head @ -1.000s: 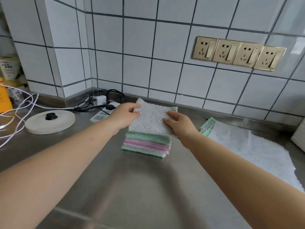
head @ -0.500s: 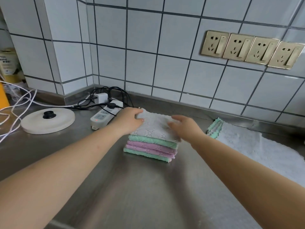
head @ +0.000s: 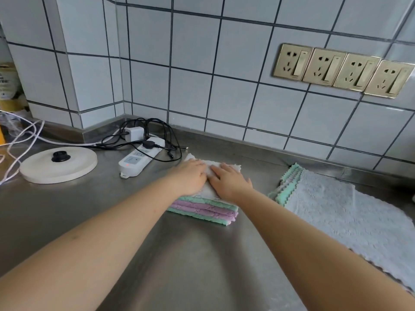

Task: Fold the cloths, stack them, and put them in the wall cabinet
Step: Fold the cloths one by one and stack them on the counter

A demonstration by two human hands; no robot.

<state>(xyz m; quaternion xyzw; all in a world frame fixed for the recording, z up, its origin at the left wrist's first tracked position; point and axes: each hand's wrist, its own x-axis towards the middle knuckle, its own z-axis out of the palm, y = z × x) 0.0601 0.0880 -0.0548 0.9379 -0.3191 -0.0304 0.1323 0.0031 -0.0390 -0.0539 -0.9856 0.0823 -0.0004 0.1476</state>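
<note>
A stack of folded cloths lies on the steel counter, green and pink layers showing at its front edge. On top sits a folded white cloth. My left hand and my right hand lie side by side on the white cloth, palms down with fingers flat, pressing it onto the stack. To the right, several unfolded cloths lie spread in a pile, with a white cloth on top and green and pink edges at its left. The wall cabinet is out of view.
A white power strip with black cables and a charger lies behind left of the stack. A round white kettle base and white cords sit at far left. Gold wall sockets are on the tiled wall.
Both hands moved from the white cloth's sides to its top and came together, now pressing flat. The view has come closer to the stack.
</note>
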